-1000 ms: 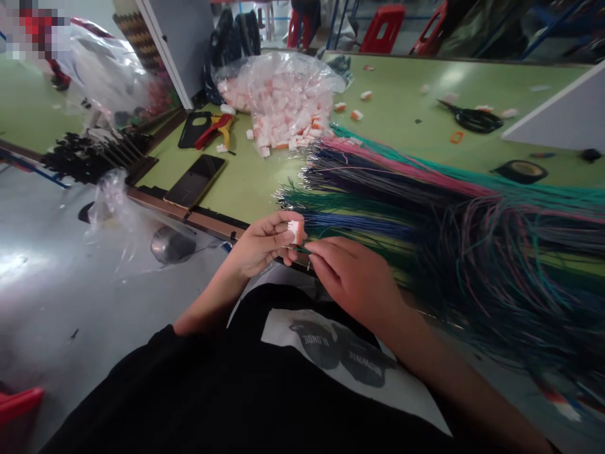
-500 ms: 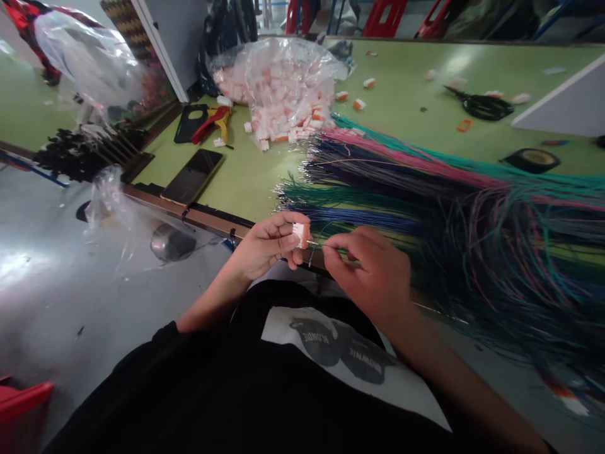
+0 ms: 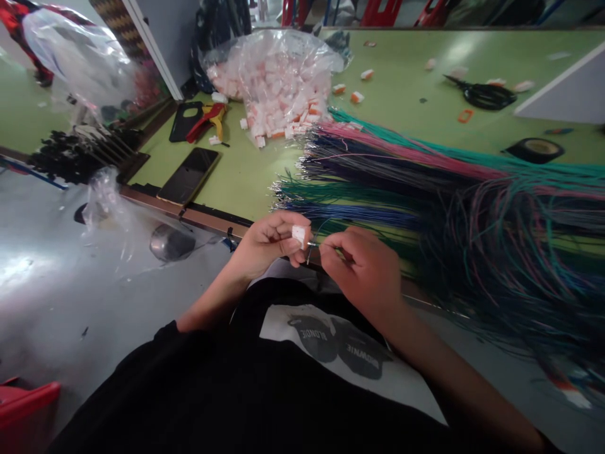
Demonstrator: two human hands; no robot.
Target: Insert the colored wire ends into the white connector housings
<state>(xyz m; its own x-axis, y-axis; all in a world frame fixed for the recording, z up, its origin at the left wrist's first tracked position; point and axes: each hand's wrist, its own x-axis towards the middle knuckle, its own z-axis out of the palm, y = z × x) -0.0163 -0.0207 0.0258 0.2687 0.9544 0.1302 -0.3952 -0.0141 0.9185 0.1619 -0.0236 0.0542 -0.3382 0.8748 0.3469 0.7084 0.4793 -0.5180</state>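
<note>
Between thumb and fingers, my left hand [image 3: 271,243] grips a small white and orange connector housing [image 3: 300,236], its orange side facing right. My right hand [image 3: 363,261] pinches a thin wire [image 3: 315,244] close to its metal-tipped end. That tip is at the orange face of the housing; whether it has gone inside I cannot tell. Just beyond my hands, bundles of blue wires [image 3: 363,214] and green wires [image 3: 326,189] lie on the green table, their crimped ends to the left.
A clear bag of connector housings [image 3: 283,82] lies at the back. Left of it are a phone [image 3: 188,176] and red-yellow pliers [image 3: 207,122]. Scissors [image 3: 486,96] and a tape roll [image 3: 536,150] lie on the right. Pink wires [image 3: 401,151] run rightward into a tangle.
My right hand first drew back to the right from the housing, showing the wire's metal tip, then moved slightly left again. My left hand kept its grip. The camera view shifted a little.
</note>
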